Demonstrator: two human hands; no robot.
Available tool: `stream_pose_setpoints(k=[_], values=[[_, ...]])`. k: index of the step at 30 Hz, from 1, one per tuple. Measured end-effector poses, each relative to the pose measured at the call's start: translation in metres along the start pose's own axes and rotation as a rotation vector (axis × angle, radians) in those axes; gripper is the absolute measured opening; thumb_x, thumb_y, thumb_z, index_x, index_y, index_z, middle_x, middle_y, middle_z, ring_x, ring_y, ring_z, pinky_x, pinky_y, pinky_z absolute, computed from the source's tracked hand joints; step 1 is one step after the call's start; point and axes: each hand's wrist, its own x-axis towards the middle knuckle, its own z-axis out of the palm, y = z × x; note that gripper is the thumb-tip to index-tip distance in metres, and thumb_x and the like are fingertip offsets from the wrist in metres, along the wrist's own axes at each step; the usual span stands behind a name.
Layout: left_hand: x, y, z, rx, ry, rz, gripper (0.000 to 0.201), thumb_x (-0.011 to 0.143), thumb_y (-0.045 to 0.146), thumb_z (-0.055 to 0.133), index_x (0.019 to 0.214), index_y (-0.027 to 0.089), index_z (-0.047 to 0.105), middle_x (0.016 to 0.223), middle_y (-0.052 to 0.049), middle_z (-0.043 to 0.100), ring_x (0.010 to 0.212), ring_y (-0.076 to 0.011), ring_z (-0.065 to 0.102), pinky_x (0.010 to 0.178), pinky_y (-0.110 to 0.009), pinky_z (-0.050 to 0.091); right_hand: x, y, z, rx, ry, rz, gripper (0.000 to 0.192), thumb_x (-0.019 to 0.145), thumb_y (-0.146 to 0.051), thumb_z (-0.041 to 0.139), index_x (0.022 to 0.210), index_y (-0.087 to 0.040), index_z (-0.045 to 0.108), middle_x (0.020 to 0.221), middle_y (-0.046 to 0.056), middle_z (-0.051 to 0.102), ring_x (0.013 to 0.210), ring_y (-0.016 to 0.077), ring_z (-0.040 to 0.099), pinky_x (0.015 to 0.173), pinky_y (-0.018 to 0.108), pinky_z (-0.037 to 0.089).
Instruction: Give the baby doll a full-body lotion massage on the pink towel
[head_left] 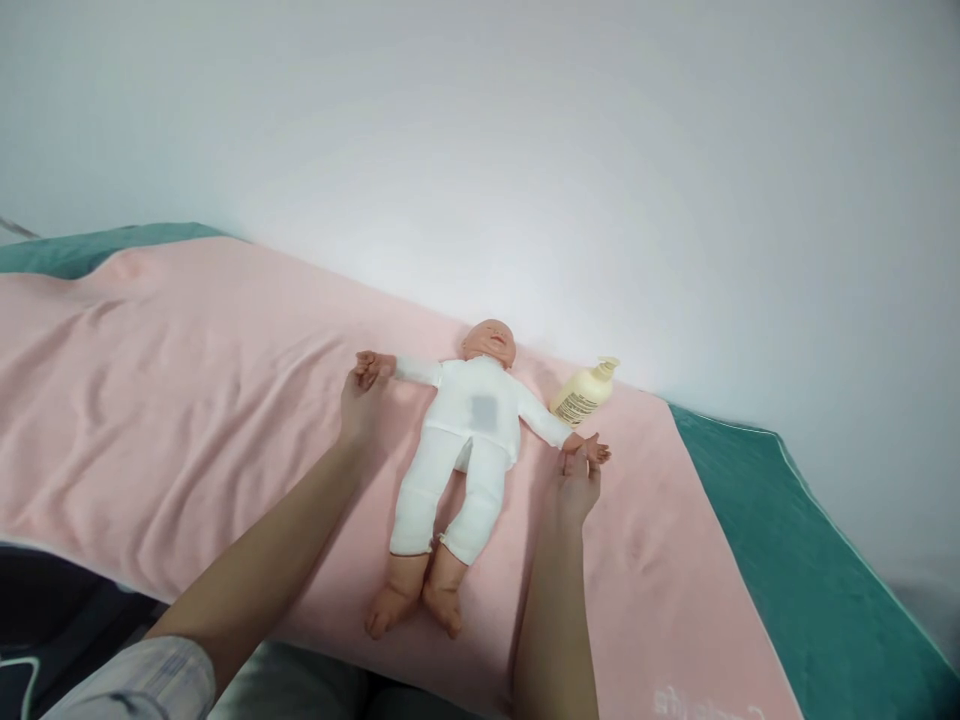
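A baby doll (pixel 465 430) in a white suit lies on its back on a pink towel (pixel 187 400), arms spread wide, bare feet toward me. My left hand (pixel 361 400) pinches the doll's small hand on the left side. My right hand (pixel 577 480) pinches the doll's other hand on the right. Both doll arms are stretched straight out to the sides.
A cream pump bottle (pixel 585 392) lies on its side on the towel just right of the doll's head, close to the white wall (pixel 600 150). A teal sheet (pixel 787 560) shows beyond the towel's right edge and at the far left.
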Motion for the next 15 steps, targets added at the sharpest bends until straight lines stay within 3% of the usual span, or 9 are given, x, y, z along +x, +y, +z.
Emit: stream_pose_setpoints(k=[3, 5, 9, 12, 15], values=[[-0.023, 0.002, 0.012, 0.196, -0.105, 0.197, 0.028, 0.083, 0.031, 0.068, 0.109, 0.021, 0.062, 0.122, -0.009, 0.063, 0.118, -0.0232, 0.057, 0.101, -0.040, 0.044, -0.025, -0.017, 0.019, -0.024, 0.010, -0.128, 0.048, 0.073, -0.035, 0.074, 0.113, -0.016, 0.058, 0.126, 0.010, 0.059, 0.121, 0.0225, 0.055, 0.107, 0.044, 0.043], [-0.037, -0.001, 0.019, 0.369, -0.264, 0.346, 0.028, 0.085, 0.029, 0.065, 0.112, 0.023, 0.064, 0.125, -0.007, 0.064, 0.123, -0.0240, 0.054, 0.104, -0.042, 0.042, -0.045, -0.026, 0.033, -0.039, -0.042, -0.227, 0.047, 0.072, -0.030, 0.077, 0.113, -0.017, 0.059, 0.122, 0.009, 0.062, 0.117, 0.0221, 0.058, 0.106, 0.043, 0.045], [-0.045, -0.010, 0.025, 0.683, -0.598, 0.711, 0.025, 0.091, 0.024, 0.056, 0.114, 0.024, 0.066, 0.120, -0.004, 0.068, 0.123, -0.0212, 0.056, 0.108, -0.044, 0.038, -0.073, -0.027, 0.048, -0.313, -0.353, -0.645, 0.027, 0.082, -0.025, 0.067, 0.108, -0.017, 0.065, 0.109, 0.009, 0.068, 0.106, 0.0218, 0.064, 0.099, 0.045, 0.050], [-0.043, -0.013, 0.026, 0.799, -0.672, 0.865, 0.027, 0.094, 0.022, 0.051, 0.118, 0.023, 0.065, 0.122, -0.004, 0.067, 0.123, -0.0191, 0.056, 0.106, -0.042, 0.039, -0.076, -0.019, 0.049, -0.418, -0.508, -0.866, 0.023, 0.085, -0.020, 0.064, 0.108, -0.021, 0.067, 0.109, 0.007, 0.069, 0.106, 0.0213, 0.064, 0.096, 0.045, 0.053], [-0.043, -0.014, 0.029, 0.852, -0.681, 0.940, 0.027, 0.096, 0.022, 0.049, 0.117, 0.022, 0.065, 0.122, -0.004, 0.066, 0.122, -0.0178, 0.056, 0.105, -0.040, 0.040, -0.070, -0.014, 0.048, -0.471, -0.558, -0.970, 0.025, 0.085, -0.016, 0.063, 0.108, -0.022, 0.068, 0.109, 0.007, 0.069, 0.106, 0.0206, 0.064, 0.094, 0.043, 0.054]])
